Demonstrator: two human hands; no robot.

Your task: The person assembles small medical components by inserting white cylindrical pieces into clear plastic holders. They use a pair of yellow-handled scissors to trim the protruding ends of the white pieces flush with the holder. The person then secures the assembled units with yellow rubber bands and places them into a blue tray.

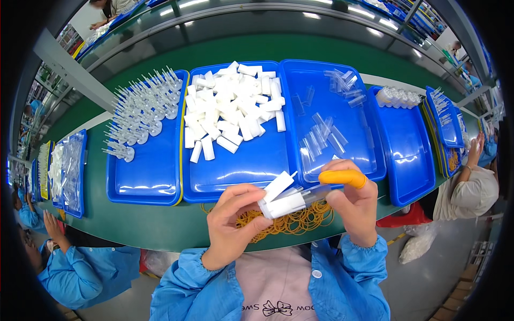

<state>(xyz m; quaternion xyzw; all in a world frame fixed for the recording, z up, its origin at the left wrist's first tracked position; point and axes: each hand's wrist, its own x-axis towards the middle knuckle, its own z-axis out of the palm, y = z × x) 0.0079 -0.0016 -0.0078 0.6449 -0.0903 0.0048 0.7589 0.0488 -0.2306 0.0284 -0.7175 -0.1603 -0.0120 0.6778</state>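
My left hand (231, 223) grips a small bundle of white rectangular tubes (281, 198) over the near edge of the green table (155, 224). My right hand (354, 206), with an orange rubber cot (342, 177) on one finger, holds the bundle's other end, where a clear cap shows. Under both hands lies a heap of yellow rubber bands (292, 220). Just beyond them sits a blue tray (241, 166) piled with loose white tubes (233, 107).
A blue tray of clear caps (326, 134) is at the right, a tray of white nozzle parts (142, 109) at the left. More blue trays (409, 155) stand on both sides. People in blue coats sit at left (80, 273) and right (471, 187).
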